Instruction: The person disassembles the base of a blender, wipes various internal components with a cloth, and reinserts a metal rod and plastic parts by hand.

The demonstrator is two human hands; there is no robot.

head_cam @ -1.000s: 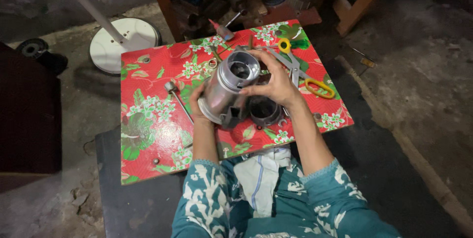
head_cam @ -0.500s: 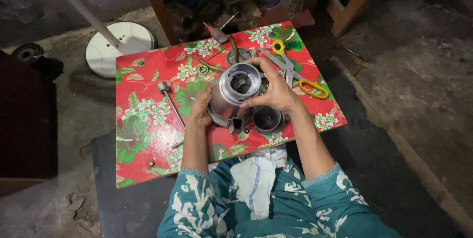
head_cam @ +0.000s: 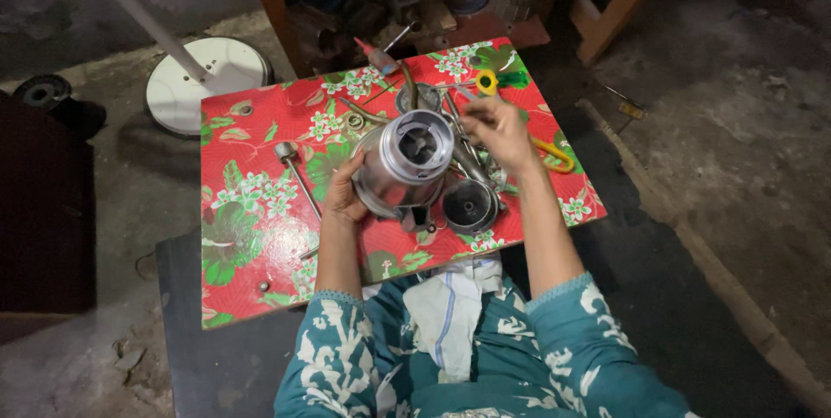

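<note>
Left hand [head_cam: 344, 196] grips a shiny metal cylinder [head_cam: 401, 167] upright over the red flowered board [head_cam: 251, 210], open mouth facing up; right hand [head_cam: 500, 131], fingers loosely curled and empty, hovers just right of it, above scattered tools [head_cam: 459, 137].

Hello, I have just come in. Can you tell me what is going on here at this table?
A person sits at a low table covered with a red flowered cloth. The left hand holds a shiny metal cylinder, tilted, its open end facing the camera. The right hand reaches over a pile of tools beside it. A round dark part lies near the cylinder, and a long metal rod lies to the left.
</note>
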